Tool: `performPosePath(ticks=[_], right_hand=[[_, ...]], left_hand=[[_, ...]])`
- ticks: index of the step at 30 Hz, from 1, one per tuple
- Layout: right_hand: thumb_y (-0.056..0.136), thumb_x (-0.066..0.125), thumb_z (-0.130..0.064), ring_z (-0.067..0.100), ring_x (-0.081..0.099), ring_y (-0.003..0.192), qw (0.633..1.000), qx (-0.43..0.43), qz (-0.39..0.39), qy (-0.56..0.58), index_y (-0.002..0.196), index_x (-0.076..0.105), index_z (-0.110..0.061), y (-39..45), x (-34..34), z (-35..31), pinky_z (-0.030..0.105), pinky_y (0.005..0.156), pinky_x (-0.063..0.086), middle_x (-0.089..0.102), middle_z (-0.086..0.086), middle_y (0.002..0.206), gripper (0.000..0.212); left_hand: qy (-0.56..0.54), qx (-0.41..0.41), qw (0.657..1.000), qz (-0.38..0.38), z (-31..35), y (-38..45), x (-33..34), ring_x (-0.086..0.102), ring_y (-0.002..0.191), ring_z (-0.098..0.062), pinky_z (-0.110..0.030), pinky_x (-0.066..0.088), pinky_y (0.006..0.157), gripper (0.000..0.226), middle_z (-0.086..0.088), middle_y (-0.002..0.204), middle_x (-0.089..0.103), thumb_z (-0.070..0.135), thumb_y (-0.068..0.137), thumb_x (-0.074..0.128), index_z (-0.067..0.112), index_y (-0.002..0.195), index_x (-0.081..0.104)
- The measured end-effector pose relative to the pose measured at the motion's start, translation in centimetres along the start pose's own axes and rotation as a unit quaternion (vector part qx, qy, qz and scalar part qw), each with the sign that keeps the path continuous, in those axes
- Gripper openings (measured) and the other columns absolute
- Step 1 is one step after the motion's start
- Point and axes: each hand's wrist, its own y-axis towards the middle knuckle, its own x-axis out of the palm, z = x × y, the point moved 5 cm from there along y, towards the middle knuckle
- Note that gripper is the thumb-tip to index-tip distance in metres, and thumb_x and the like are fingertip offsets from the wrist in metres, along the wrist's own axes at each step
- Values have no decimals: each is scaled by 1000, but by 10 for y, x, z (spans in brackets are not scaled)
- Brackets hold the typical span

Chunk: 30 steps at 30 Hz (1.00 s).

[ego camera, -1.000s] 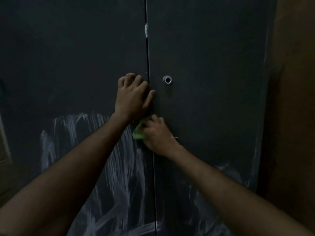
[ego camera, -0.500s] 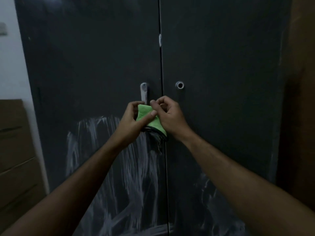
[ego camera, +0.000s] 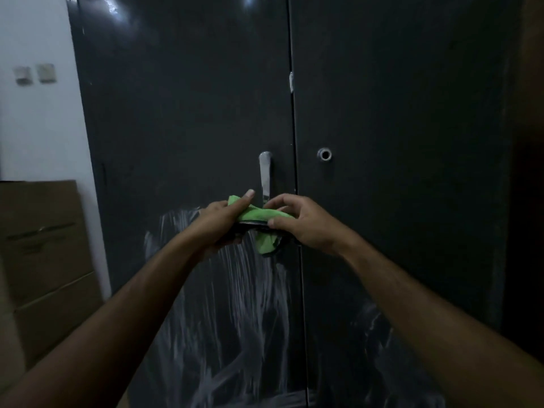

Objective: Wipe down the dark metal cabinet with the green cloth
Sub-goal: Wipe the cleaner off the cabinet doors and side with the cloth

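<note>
The dark metal cabinet (ego camera: 397, 119) fills the view, its two doors shut along a centre seam. Whitish wet streaks cover the lower halves of both doors. A silver handle (ego camera: 265, 175) sits on the left door and a round lock (ego camera: 324, 154) on the right one. The green cloth (ego camera: 262, 219), edged in black, is held in front of the doors just below the handle. My left hand (ego camera: 220, 223) grips its left end, thumb on top. My right hand (ego camera: 300, 222) pinches its right end. A corner of the cloth hangs down between my hands.
A brown cardboard box (ego camera: 44, 260) stands against the white wall left of the cabinet. Two wall switches (ego camera: 35, 73) are mounted higher on that wall. A brown surface (ego camera: 532, 83) borders the cabinet on the right.
Both hands came off the door and took the cloth between them, away from the surface. The view pulled back and shifted, revealing the handle, wall and box.
</note>
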Motion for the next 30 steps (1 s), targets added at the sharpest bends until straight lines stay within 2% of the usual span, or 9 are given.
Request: performPosePath(ticks=[5,10,15,18,21,23,25,28,30], right_hand=[[105,53,-26,17,71,81,995,54,41,72,109,68,-12,-4,-2,18,33,68,57,74,4,93,21],[89,75,-45,39,73,86,972,133,-64,184,120,64,-6,-18,13,33,41,66,61,74,19,106,51],[99,63,-31,27,73,84,962,171,-19,211,113,71,-5,-16,8,50,45,75,62,74,17,102,30],[102,58,-36,31,73,93,961,187,10,205,118,70,-3,-15,3,55,42,77,61,75,19,110,38],[102,56,-39,24,73,78,960,197,40,192,115,70,-1,-16,4,61,31,64,57,76,14,96,42],[103,56,-38,21,70,69,959,204,69,186,113,69,2,-16,1,64,27,58,53,74,14,90,43],[103,57,-38,25,70,76,953,211,92,195,112,70,1,-18,-2,68,32,67,54,74,20,101,43],[93,68,-49,30,71,98,943,230,24,241,113,74,-8,-24,4,69,41,85,57,74,18,115,47],[82,81,-47,26,73,101,951,217,-69,206,114,74,-11,-28,13,65,36,78,61,75,12,114,48]], left_hand=[[-92,4,982,-165,-16,-3,-3,61,74,-8,-24,58,71,53,2,96,70,45,73,93,18,115,79],[-59,3,994,-93,-37,-3,-3,72,86,-21,-35,62,84,51,-9,106,76,35,77,90,15,122,75],[-112,-24,992,-49,-52,-10,3,74,107,-35,-43,64,82,41,-20,121,74,1,98,58,14,136,61],[-210,-51,974,-74,-59,-17,8,72,112,-35,-43,63,81,37,-20,127,71,14,101,52,14,136,65],[-200,-54,973,-101,-65,-22,13,71,117,-29,-35,62,82,42,-15,128,72,34,99,64,9,132,67],[-168,-55,979,-97,-69,-21,13,71,117,-29,-32,62,83,49,-16,128,72,22,90,73,1,133,63],[-151,-62,983,-88,-73,-20,10,73,114,-30,-30,62,79,48,-18,125,73,15,84,76,-2,128,66],[-155,-73,981,-90,-78,-18,10,74,111,-30,-32,63,75,46,-19,122,74,22,84,76,0,124,69],[-139,-72,983,-93,-79,-18,12,73,112,-32,-36,63,79,44,-19,121,74,29,88,74,2,123,71]])
